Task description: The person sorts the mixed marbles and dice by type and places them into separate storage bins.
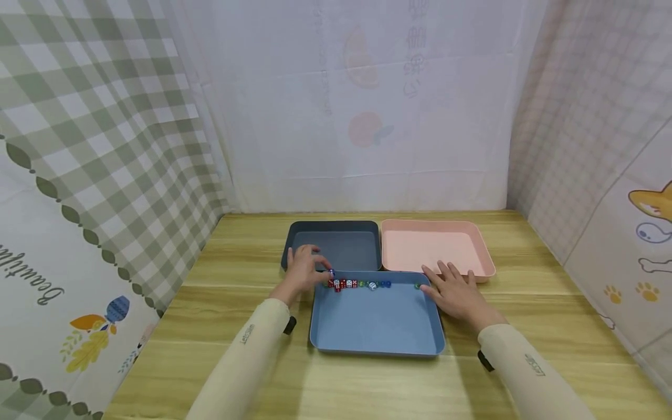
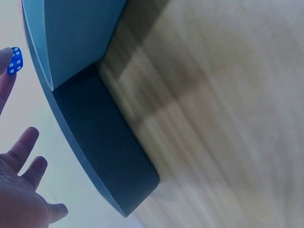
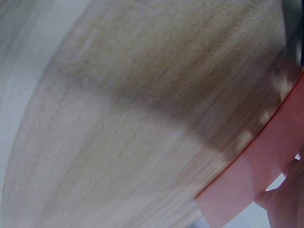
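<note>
Blue die (image 2: 15, 61), pinched, pips facing left wrist (image 1: 284, 293)

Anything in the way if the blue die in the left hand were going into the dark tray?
Nothing visible, except perhaps the rims where the dark tray meets the blue tray. The left hand holds the blue die near there, seemingly above them.

Printed curtains (image 1: 446, 146) on three sides make this wood-grain table (image 1: 367, 385) a booth.
</note>
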Demonstrator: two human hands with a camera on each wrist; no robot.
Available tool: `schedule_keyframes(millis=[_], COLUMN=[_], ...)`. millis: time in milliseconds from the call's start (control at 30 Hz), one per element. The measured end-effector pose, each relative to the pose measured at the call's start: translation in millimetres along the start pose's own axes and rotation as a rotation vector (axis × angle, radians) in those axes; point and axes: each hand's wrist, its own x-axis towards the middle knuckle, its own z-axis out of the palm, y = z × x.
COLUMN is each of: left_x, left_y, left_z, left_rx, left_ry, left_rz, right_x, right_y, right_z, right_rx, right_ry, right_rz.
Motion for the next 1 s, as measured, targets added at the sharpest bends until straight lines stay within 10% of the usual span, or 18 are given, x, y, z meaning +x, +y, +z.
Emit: schedule_keyframes(millis=[1000], left_x=[66.7], left_y=[-8.2], left_z=[-6.5], left_rx=[-0.038], left_ry=[-0.042], left_rz=[-0.056], right_x=[-2], right_y=[-1], right_z=[-1], right_rx=[0.011], right_ry=[0.011], right_rz=[0.002])
